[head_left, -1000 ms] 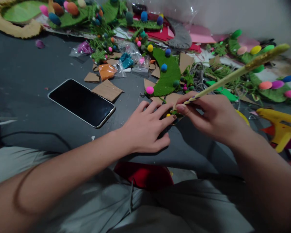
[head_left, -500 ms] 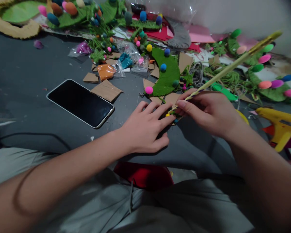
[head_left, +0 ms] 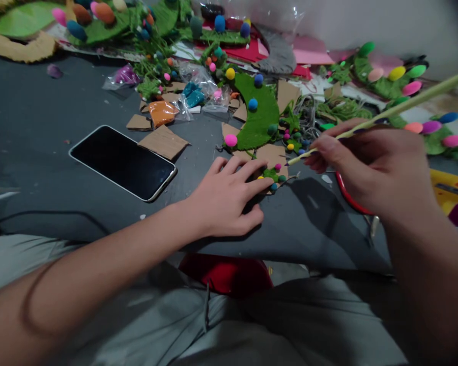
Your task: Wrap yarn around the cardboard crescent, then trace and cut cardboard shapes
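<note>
The right hand (head_left: 374, 168) is gripping a long, thin, pale-yellow stick (head_left: 412, 107), pinching it between thumb and fingers close to its dark, pointed lower end, while the shaft is slanting up and to the right beyond the grip. That point is hovering or resting just left of the grip, beside a small, green, star-shaped fibre piece (head_left: 270, 175) set with little coloured balls; whether it is touching anything, I cannot tell. The green star is lying left of the grip on a flat piece of brown cardboard (head_left: 270, 154). The left hand (head_left: 232, 198), farther left of the grip, is lying open and palm down, its fingers spreading over the dark grey worktop (head_left: 61, 117) and its index fingertip touching the star's near side. A larger green fabric crescent (head_left: 263, 112) with coloured balls is lying beyond the grip to the left, and a second small green star (head_left: 293, 145) is sitting near the grip, also to its left. A black-screened, pale-edged phone (head_left: 122, 161) is lying well left of the grip, partly under another brown cardboard square (head_left: 166, 142). A curved red handle (head_left: 349, 195) is showing on the near side of the grip, and a yellow plastic tool (head_left: 450, 183) is lying to its right, partly hidden behind the wrist.
</note>
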Motion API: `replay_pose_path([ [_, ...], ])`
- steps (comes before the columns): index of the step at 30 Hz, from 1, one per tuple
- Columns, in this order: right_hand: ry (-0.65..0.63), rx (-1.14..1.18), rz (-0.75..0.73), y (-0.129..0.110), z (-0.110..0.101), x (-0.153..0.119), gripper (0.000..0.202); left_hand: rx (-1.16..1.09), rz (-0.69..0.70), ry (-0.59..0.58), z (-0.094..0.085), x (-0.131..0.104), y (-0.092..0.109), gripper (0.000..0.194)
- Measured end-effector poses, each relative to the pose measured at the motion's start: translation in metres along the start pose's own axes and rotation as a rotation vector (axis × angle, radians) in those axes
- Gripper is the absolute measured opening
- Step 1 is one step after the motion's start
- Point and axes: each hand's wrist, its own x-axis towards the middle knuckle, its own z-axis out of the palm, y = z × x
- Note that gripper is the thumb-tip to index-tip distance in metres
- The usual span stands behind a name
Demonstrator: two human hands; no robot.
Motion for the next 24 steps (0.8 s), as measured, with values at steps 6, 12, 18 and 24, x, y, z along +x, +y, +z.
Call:
replay_pose_path([
  [6,-0.022,0.022,0.047,0.003,-0.003,-0.017,0.017,-0.025,-0.008,0.001,-0.001,0.002,-0.001,0.051],
  [12,0.044,0.034,0.019,-0.004,-0.006,-0.015,0.015,-0.032,-0.001,-0.012,-0.006,0.008,-0.001,0.050],
  [18,-0.029,0.016,-0.042,-0.009,-0.009,-0.020,0.015,-0.059,0.024,-0.035,-0.011,0.013,-0.005,0.048],
  [24,-0.184,-0.065,-0.192,-0.010,-0.005,-0.021,0.011,-0.094,0.004,-0.061,-0.011,0.013,-0.007,0.052],
])
